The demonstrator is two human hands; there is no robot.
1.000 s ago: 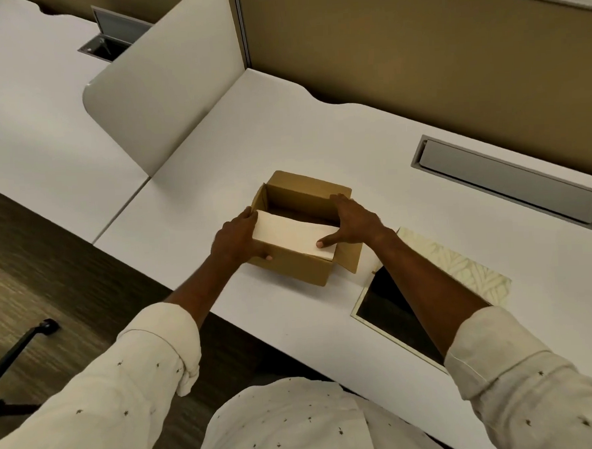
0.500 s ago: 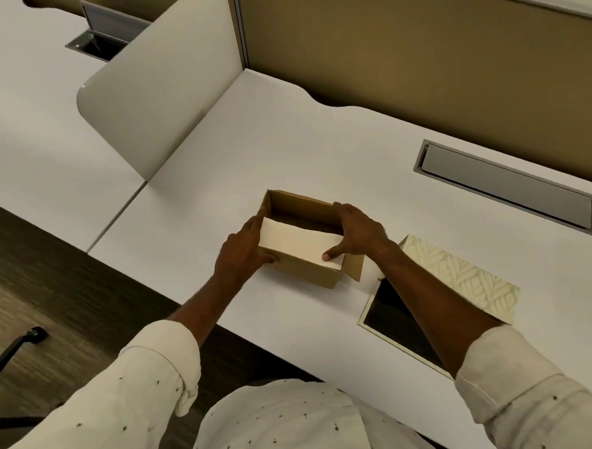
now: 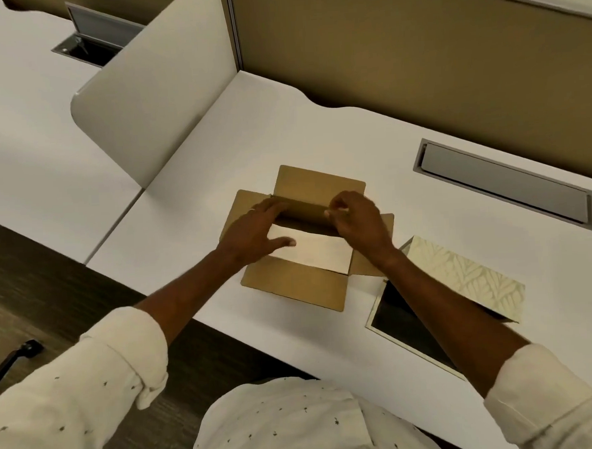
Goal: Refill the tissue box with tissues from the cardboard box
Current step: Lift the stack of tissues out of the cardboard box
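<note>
The brown cardboard box (image 3: 291, 286) stands near the desk's front edge with its flaps spread outward. A white tissue stack (image 3: 316, 252) lies inside it, against the near wall. My left hand (image 3: 253, 230) lies over the box's left side, fingers apart and reaching to the far wall, thumb resting on the stack. My right hand (image 3: 359, 224) is over the right side, fingertips pinched at the top of the far wall. The cream patterned tissue box (image 3: 462, 277) lies to the right with its dark open side (image 3: 402, 318) facing me, partly hidden by my right forearm.
A grey cable hatch (image 3: 505, 186) is set in the white desk (image 3: 317, 127) at the back right. A white divider panel (image 3: 150, 94) rises at the left and a tan partition wall (image 3: 416, 63) behind. The desk's front edge runs just below the box.
The tissue stack, earlier held by both hands at the box's near rim, now lies lower inside. The flaps are folded outward, and both hands have moved to the far wall.
</note>
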